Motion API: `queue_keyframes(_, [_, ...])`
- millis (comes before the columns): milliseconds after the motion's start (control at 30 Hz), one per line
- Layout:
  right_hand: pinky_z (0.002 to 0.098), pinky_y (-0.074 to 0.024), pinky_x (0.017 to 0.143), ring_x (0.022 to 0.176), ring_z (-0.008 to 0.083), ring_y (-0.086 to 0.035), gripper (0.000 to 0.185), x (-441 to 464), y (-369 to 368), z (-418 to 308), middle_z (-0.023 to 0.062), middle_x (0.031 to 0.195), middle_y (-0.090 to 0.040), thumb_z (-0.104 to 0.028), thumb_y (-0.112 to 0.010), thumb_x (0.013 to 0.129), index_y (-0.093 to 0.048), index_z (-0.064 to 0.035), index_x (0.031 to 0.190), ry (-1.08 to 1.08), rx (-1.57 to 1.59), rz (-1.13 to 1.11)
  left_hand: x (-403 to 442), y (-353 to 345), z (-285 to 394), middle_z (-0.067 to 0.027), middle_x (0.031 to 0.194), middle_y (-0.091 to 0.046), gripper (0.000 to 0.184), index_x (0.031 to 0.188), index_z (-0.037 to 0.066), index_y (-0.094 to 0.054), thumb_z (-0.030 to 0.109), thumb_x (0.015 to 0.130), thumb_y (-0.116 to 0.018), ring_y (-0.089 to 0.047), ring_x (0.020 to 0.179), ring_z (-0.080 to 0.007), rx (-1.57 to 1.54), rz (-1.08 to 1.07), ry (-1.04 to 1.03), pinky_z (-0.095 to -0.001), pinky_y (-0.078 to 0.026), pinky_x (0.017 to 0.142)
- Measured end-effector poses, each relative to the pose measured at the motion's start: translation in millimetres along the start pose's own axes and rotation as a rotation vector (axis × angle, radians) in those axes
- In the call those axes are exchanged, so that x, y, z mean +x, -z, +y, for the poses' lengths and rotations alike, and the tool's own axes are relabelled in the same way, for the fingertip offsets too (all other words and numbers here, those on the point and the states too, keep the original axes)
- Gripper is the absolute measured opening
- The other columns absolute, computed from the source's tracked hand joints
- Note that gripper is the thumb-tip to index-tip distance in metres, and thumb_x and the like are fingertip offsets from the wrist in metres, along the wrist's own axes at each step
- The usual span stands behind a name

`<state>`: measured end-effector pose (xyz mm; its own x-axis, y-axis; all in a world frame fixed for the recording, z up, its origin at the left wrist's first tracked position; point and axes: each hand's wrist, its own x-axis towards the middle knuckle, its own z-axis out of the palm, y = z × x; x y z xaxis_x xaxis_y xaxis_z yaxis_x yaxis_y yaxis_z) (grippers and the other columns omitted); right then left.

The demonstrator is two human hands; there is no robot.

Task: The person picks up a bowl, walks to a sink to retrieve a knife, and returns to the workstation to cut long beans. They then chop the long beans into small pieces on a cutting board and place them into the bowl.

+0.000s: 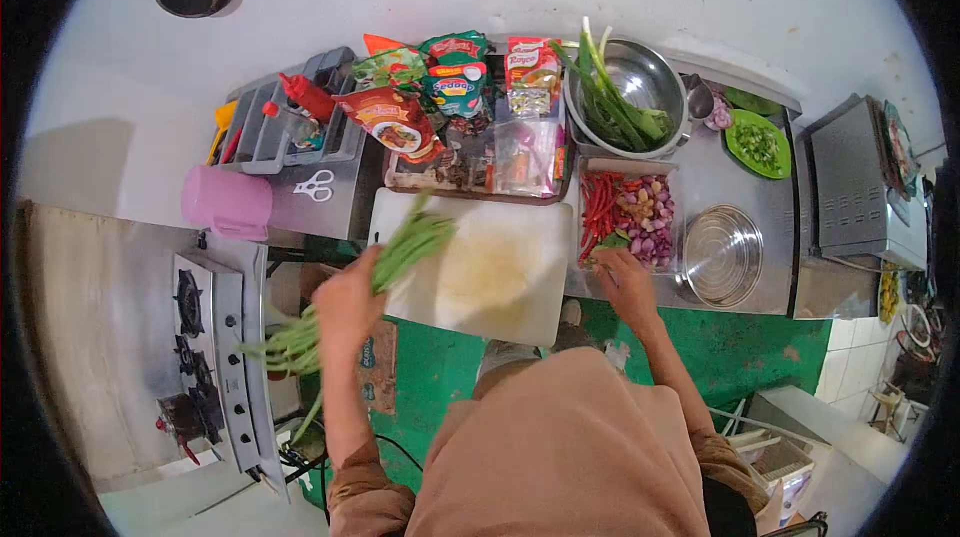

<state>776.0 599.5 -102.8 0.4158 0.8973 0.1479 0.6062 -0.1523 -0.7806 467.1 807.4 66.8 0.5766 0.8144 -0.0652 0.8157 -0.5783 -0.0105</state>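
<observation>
My left hand [347,299] is closed round a bunch of long beans [413,245], held left of the white cutting board [545,282]. One end of the bunch reaches over the board's left side; the other hangs down toward the stove side. At the front edge of a clear tray [675,222], my right hand [624,289] has its fingers bent together beside some green leaves [612,240]; whatever they grip is too small to make out. Red chilies [599,205], shallots [655,235] and brown pieces [638,203] lie in that tray.
Behind the board, a tray [405,177] holds seasoning packets [458,89]. A steel bowl [665,87] contains spring onions [610,107]. Round steel pan [722,255] and green plate [738,152] stand right. Scissors [315,187], a pink jug [228,199] and a stove [215,337] are left.
</observation>
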Motion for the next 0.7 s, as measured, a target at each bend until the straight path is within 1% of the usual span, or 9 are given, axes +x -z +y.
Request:
queue_keyframes(67, [0.0431,-0.0500,0.077,0.091,0.0353,-0.061,0.020,0.5,-3.1,-4.6,0.0152,0.098,-0.063,-0.008,-0.060,0.086,-0.064,-0.0034,0.105,0.023,0.005,0.019,24.1,-78.1,-0.9,-0.0154,0.095,-0.066,0.062,0.128,0.020,-0.052,0.015,0.070,-0.072,-0.066,0.079,-0.0356,-0.080,0.024,-0.111,-0.0465,-0.052,0.063])
queue_keyframes(133, [0.0436,-0.0501,0.077,0.090,0.0354,-0.061,0.020,-2.0,-8.0,-5.7,0.0147,0.096,-0.063,-0.007,-0.060,0.085,-0.065,-0.0037,0.105,-0.009,-0.029,-0.015,39.8,-163.9,-11.6,-0.0133,0.092,-0.063,0.070,0.133,0.022,-0.048,0.013,0.069,-0.073,-0.065,0.077,-0.0360,-0.083,0.013,-0.285,-0.0437,-0.053,0.065])
queue_keyframes(200, [0.0436,-0.0501,0.078,0.091,0.0354,-0.061,0.021,-7.1,-16.3,-7.4,0.0146,0.097,-0.063,-0.007,-0.060,0.085,-0.064,-0.0040,0.105,-0.045,-0.068,-0.027,40.1,-213.2,-11.5,-0.0135,0.093,-0.062,0.071,0.134,0.020,-0.047,0.012,0.069,-0.073,-0.064,0.078,-0.0354,-0.099,-0.019,-0.362,-0.0433,-0.053,0.066])
queue_keyframes(267, [0.0436,-0.0500,0.078,0.092,0.0354,-0.061,0.021,-10.5,-27.7,-11.2,0.0145,0.097,-0.063,-0.007,-0.060,0.085,-0.064,-0.0043,0.106,-0.093,-0.110,-0.037,43.4,-227.6,-11.4,-0.0137,0.094,-0.062,0.072,0.135,0.019,-0.047,0.011,0.069,-0.074,-0.064,0.079,-0.0348,-0.120,-0.056,-0.448,-0.0428,-0.053,0.067])
queue_keyframes(367, [0.0435,-0.0499,0.080,0.095,0.0350,-0.060,0.022,-10.5,-61.5,-29.3,0.0149,0.098,-0.062,-0.005,-0.061,0.084,-0.064,-0.0044,0.106,-0.053,-0.119,-0.046,45.2,-227.5,-20.9,-0.0130,0.095,-0.061,0.073,0.137,0.018,-0.045,0.011,0.070,-0.073,-0.063,0.079,-0.0336,-0.190,-0.016,-0.415,-0.0430,-0.053,0.070])
queue_keyframes(467, [0.0435,-0.0481,0.088,0.101,0.0359,-0.057,0.029,1.0,-117.3,-43.9,0.0162,0.109,-0.059,-0.002,-0.061,0.083,-0.061,-0.0049,0.111,0.017,-0.035,-0.001,67.4,-233.9,-32.6,-0.0114,0.095,-0.060,0.077,0.139,0.017,-0.044,0.013,0.069,-0.075,-0.063,0.082,-0.0308,-0.216,0.034,-0.532,-0.0418,-0.052,0.075])
queue_keyframes(533, [0.0441,-0.0467,0.090,0.105,0.0361,-0.056,0.031,20.5,-140.8,-63.2,0.0163,0.113,-0.058,-0.003,-0.062,0.082,-0.060,-0.0049,0.113,0.062,-0.070,0.009,79.2,-254.3,-40.0,-0.0089,0.093,-0.058,0.078,0.140,0.017,-0.043,0.017,0.069,-0.076,-0.061,0.083,-0.0288,-0.002,0.128,-0.631,-0.0393,-0.051,0.076])
queue_keyframes(633, [0.0447,-0.0434,0.096,0.112,0.0365,-0.053,0.037,42.5,-174.4,-63.3,0.0163,0.120,-0.056,-0.005,-0.063,0.081,-0.058,-0.0051,0.118,0.091,-0.165,0.023,89.0,-261.0,-46.3,-0.0091,0.096,-0.058,0.077,0.141,0.017,-0.042,0.022,0.072,-0.075,-0.058,0.089,-0.0282,0.034,0.053,-0.601,-0.0397,-0.048,0.080])
queue_keyframes(700, [0.0446,-0.0414,0.099,0.117,0.0367,-0.051,0.041,41.3,-190.5,-59.2,0.0164,0.124,-0.055,-0.006,-0.063,0.080,-0.057,-0.0052,0.121,0.072,-0.235,0.026,90.1,-256.6,-46.2,-0.0100,0.101,-0.057,0.077,0.142,0.015,-0.041,0.024,0.074,-0.074,-0.056,0.094,-0.0283,0.004,0.104,-0.574,-0.0400,-0.046,0.083])
